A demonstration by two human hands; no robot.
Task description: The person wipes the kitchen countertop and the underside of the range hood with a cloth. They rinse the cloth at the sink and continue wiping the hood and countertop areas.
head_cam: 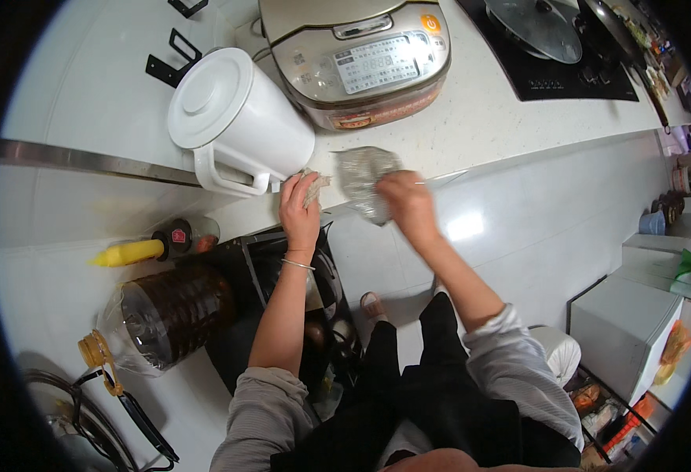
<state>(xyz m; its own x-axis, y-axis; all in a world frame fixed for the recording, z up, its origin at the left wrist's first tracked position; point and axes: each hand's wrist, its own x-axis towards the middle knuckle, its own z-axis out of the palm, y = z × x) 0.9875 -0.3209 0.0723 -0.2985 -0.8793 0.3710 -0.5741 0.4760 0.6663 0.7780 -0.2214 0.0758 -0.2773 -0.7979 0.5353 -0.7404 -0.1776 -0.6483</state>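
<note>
My left hand [299, 206] is closed around a crumpled beige cloth [317, 190] at the counter's front edge. Right beside it stands a large white lidded pitcher [275, 127], its handle turned towards me. With bent fingers, my right hand [405, 200] grips a thin, crinkled, translucent grey sheet [364, 180], which looks like plastic film. This hand is blurred, and the sheet hangs partly over the counter edge. Behind both hands sits a rice cooker [360, 65] with a lit front panel.
A black cooktop [558, 88] bears a glass-lidded pan [537, 29]. On my left, a big plastic bottle of dark liquid [174, 315], a yellow squeeze bottle [130, 253] and a glass jar [207, 233] stand on a black rack [251, 283]. A white cabinet [622, 330] is at right.
</note>
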